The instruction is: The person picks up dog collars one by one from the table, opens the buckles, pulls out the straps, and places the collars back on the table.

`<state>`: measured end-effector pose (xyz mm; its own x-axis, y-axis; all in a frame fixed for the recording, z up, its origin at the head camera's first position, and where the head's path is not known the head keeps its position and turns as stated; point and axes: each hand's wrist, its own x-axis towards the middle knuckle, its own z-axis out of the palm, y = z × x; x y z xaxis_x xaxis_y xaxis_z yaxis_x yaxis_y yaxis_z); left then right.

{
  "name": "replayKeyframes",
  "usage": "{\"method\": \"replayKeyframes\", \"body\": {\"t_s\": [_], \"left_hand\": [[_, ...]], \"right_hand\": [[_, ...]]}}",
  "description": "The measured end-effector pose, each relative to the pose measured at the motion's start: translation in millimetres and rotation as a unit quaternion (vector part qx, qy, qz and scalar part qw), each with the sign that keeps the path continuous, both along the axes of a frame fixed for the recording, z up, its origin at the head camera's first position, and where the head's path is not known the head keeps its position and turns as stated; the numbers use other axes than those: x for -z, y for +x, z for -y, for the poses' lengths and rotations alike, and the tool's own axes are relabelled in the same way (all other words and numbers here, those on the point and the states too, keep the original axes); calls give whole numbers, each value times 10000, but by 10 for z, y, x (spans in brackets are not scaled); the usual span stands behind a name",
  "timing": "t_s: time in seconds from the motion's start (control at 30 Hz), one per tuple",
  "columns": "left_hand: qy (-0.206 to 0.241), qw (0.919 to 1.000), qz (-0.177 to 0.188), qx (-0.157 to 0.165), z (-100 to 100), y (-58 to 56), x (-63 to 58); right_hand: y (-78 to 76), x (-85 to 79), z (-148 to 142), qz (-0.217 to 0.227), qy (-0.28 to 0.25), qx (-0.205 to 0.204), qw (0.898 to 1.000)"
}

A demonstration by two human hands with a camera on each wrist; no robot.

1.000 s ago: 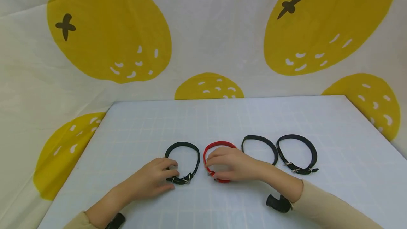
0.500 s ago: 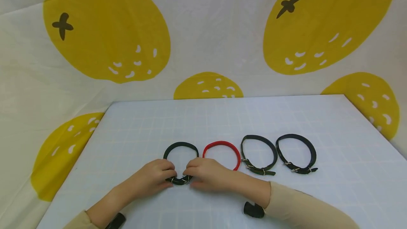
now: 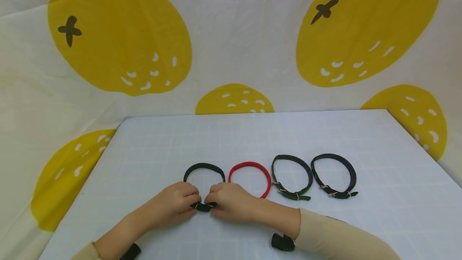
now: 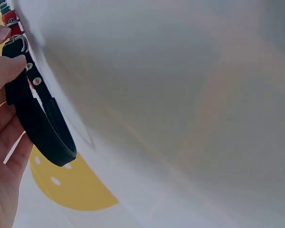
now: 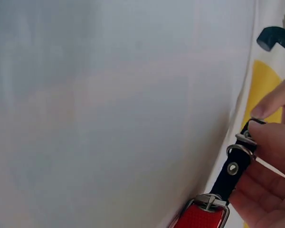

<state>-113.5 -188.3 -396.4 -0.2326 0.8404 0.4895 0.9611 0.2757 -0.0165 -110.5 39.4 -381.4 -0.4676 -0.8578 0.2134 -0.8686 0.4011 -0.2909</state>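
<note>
A black buckled collar (image 3: 203, 166) lies leftmost in the row on the table, its buckle part nearest me. My left hand (image 3: 177, 202) pinches the left of this front part; in the left wrist view its thumb (image 4: 12, 69) presses on the strap. On the buckle's right side, my right hand (image 3: 231, 202) pinches the same collar, and the right wrist view shows its thumb (image 5: 275, 140) beside the metal rings. Both hands partly hide the buckle. Just right of it lies a red collar (image 3: 250, 164), its front covered by my right hand.
Farther right on the pale table (image 3: 162, 139) lie a dark green collar (image 3: 293, 194) and another black collar (image 3: 353, 171), both looped and buckled. Behind stands a white cloth (image 3: 245, 31) with yellow fruit shapes. A black wrist camera (image 3: 282, 242) hangs under the right forearm.
My right hand has moved left from the red collar to the leftmost black collar and taken hold of it. My left hand has stayed at that collar, its fingers now pinching it.
</note>
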Motion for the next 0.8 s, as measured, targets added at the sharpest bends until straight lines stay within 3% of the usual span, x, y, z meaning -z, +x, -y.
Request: {"method": "replayKeyframes", "body": {"t_s": [0.23,0.5,0.67,0.8], "left_hand": [[128,9999,28,-24,-44,-3,-174],[386,9958,813,-192,-76,24,-289],[432,9871,1409,-625,-136,88,-376],[644,9813,1618,-817,-210,102,-442]], "right_hand": [[-18,-53,-47,-177,-431,128,9988],[-21,-135,-115,-661,-1189,136,9906],[3,-207,-153,-1008,-1548,162,9826],[-1,-303,-207,-1075,-1827,209,9770]]}}
